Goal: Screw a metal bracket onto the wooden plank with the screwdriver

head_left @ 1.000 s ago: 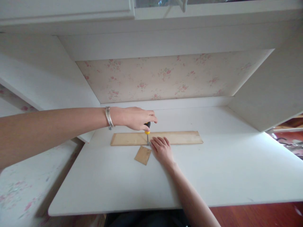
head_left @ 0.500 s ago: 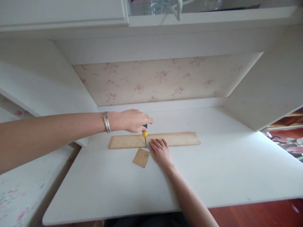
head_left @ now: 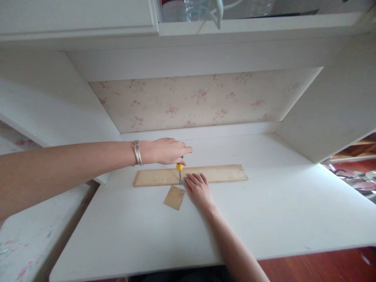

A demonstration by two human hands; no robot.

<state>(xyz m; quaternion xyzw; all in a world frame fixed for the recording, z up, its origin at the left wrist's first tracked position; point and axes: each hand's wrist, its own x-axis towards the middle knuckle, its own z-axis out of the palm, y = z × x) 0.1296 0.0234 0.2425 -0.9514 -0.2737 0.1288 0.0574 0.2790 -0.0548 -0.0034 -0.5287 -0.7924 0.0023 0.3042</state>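
My left hand (head_left: 170,151) is closed from above around the handle of a screwdriver (head_left: 179,167) with a yellow and black grip. The screwdriver stands upright, its tip down at a small metal piece (head_left: 182,182) on the near edge of a long wooden board (head_left: 219,173). My right hand (head_left: 199,188) lies over the board just right of the tip, its fingertips pressed at the metal piece. What those fingers pinch is too small to make out. Close in front of the board lies a small square wooden piece (head_left: 174,197) with small holes near one edge.
Everything lies on a white desk top (head_left: 264,219). White side panels (head_left: 331,102) stand left and right, and a shelf (head_left: 188,39) with a hanging white cable (head_left: 219,15) runs overhead. Floral wallpaper (head_left: 182,102) covers the back.
My left hand has turned slightly on the screwdriver handle and shifted a little right, its wrist along with it. My right hand and the wooden pieces keep their places.
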